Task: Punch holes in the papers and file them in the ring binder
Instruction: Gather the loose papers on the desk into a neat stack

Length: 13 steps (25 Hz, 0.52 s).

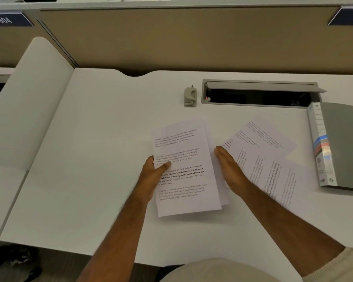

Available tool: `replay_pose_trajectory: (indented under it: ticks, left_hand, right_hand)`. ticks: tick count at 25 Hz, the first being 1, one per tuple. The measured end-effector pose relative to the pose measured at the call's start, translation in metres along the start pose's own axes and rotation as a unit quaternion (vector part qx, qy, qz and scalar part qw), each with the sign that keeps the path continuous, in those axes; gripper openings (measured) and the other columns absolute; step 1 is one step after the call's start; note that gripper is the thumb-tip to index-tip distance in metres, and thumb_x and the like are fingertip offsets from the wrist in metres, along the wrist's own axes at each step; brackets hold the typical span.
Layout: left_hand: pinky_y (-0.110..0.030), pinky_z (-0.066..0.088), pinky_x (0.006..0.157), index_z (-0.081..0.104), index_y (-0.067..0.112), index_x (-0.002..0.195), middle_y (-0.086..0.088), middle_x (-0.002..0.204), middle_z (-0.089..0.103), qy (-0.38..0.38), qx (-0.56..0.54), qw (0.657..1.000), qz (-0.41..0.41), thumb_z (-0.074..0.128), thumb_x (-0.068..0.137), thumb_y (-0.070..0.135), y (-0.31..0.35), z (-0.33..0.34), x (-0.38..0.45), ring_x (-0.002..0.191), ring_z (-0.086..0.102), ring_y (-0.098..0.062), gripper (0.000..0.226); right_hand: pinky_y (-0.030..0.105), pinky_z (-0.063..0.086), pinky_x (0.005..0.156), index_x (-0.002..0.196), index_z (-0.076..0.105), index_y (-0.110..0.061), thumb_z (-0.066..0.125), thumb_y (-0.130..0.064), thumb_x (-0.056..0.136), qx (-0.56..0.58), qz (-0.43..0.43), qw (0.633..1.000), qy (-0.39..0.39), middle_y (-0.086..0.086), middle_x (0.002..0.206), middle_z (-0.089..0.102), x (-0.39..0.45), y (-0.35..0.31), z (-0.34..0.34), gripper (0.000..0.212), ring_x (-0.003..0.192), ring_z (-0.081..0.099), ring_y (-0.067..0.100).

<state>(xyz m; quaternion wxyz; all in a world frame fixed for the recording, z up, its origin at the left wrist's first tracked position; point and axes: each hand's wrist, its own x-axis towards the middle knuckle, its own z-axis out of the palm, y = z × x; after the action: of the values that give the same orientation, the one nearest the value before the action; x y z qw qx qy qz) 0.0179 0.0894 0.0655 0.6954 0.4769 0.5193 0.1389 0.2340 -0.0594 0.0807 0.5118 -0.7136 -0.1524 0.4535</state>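
Observation:
A stack of printed papers (183, 169) is in the middle of the white desk (90, 159). My left hand (154, 176) grips the stack's left edge, thumb on top of the page. My right hand (229, 169) presses flat and straight-fingered against the stack's right edge. More printed sheets (273, 159) lie fanned out on the desk to the right, partly under my right forearm. A small grey hole punch (190, 97) stands farther back. A grey ring binder (334, 145) lies closed at the right edge, its labelled spine facing me.
An open cable tray (259, 94) with a raised lid is set into the desk behind the papers. A beige partition wall (171, 37) closes the far side. A white side panel (29, 98) stands at the left.

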Motion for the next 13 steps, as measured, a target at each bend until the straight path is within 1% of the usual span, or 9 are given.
replay_pose_trajectory:
  ticks: [1,2,4,6,8,9,10,12,13]
  left_hand:
    - [-0.047,0.062,0.090,0.061,0.020,0.130,0.001,0.121,0.076,0.001,0.002,1.000,0.004,0.078,0.090,0.024,0.000,0.000,-0.001,0.104,0.076,-0.021,0.044]
    - [-0.046,0.062,0.089,0.062,0.020,0.129,0.002,0.120,0.076,0.005,0.002,1.000,0.007,0.079,0.090,0.023,0.001,0.001,-0.001,0.104,0.076,-0.021,0.043]
    - [-0.040,0.064,0.084,0.064,0.020,0.127,0.001,0.118,0.076,0.019,0.006,1.000,0.017,0.078,0.090,0.021,0.007,0.003,-0.005,0.101,0.076,-0.020,0.040]
    - [-0.034,0.064,0.077,0.066,0.019,0.125,0.001,0.115,0.077,0.037,0.021,0.998,0.040,0.078,0.091,0.021,0.019,0.003,-0.010,0.096,0.077,-0.017,0.036]
    - [-0.032,0.064,0.075,0.068,0.019,0.123,0.001,0.111,0.078,0.049,0.034,0.995,0.076,0.078,0.091,0.021,0.034,0.002,-0.016,0.093,0.078,-0.015,0.033]
    - [-0.031,0.064,0.076,0.069,0.019,0.122,0.003,0.110,0.078,0.054,0.037,0.993,0.098,0.078,0.091,0.021,0.042,0.000,-0.019,0.094,0.077,-0.015,0.033]
    - [-0.030,0.064,0.077,0.069,0.019,0.122,0.004,0.110,0.078,0.061,0.037,0.990,0.119,0.078,0.090,0.020,0.051,-0.001,-0.022,0.095,0.077,-0.015,0.033]
    - [-0.027,0.063,0.076,0.068,0.021,0.124,0.007,0.111,0.077,0.073,0.043,0.983,0.164,0.078,0.090,0.020,0.067,-0.005,-0.028,0.096,0.076,-0.013,0.035]
    - [-0.026,0.063,0.076,0.067,0.022,0.126,0.008,0.113,0.076,0.076,0.051,0.979,0.182,0.079,0.090,0.021,0.073,-0.008,-0.029,0.097,0.075,-0.012,0.038]
  right_hand:
    - [0.023,0.039,0.104,0.119,0.056,-0.028,0.050,-0.042,0.103,-0.011,-0.009,1.000,-0.013,-0.030,0.115,0.057,0.000,-0.003,0.002,0.022,0.107,0.053,-0.013]
    - [0.025,0.045,0.100,0.118,0.056,-0.025,0.053,-0.040,0.102,-0.035,-0.014,0.999,-0.029,-0.026,0.113,0.062,0.000,-0.006,0.004,0.022,0.104,0.058,-0.011]
    - [0.033,0.055,0.097,0.127,0.054,-0.019,0.064,-0.031,0.097,-0.070,-0.035,0.995,-0.063,-0.010,0.124,0.066,0.001,-0.009,0.008,0.035,0.110,0.064,0.002]
    - [0.032,0.059,0.090,0.130,0.052,-0.016,0.068,-0.022,0.094,-0.080,-0.053,0.992,-0.080,-0.004,0.127,0.067,0.004,-0.013,0.010,0.039,0.109,0.067,0.008]
    - [0.033,0.061,0.084,0.129,0.052,-0.017,0.068,-0.020,0.094,-0.066,-0.054,0.993,-0.081,-0.004,0.121,0.069,0.004,-0.021,0.013,0.038,0.105,0.071,0.014]
    - [0.033,0.062,0.083,0.129,0.052,-0.018,0.067,-0.020,0.095,-0.062,-0.069,0.993,-0.079,-0.005,0.120,0.070,0.004,-0.027,0.016,0.038,0.103,0.072,0.014]
    - [0.031,0.061,0.082,0.130,0.051,-0.019,0.066,-0.020,0.096,-0.060,-0.082,0.992,-0.074,-0.007,0.118,0.070,0.002,-0.035,0.018,0.037,0.102,0.072,0.011]
    - [0.023,0.059,0.078,0.129,0.051,-0.019,0.064,-0.018,0.097,-0.046,-0.112,0.991,-0.064,-0.010,0.117,0.069,0.001,-0.051,0.023,0.034,0.100,0.071,0.004]
    - [0.020,0.058,0.077,0.129,0.051,-0.019,0.063,-0.018,0.098,-0.041,-0.128,0.989,-0.064,-0.012,0.116,0.069,0.001,-0.056,0.025,0.033,0.100,0.070,0.003]
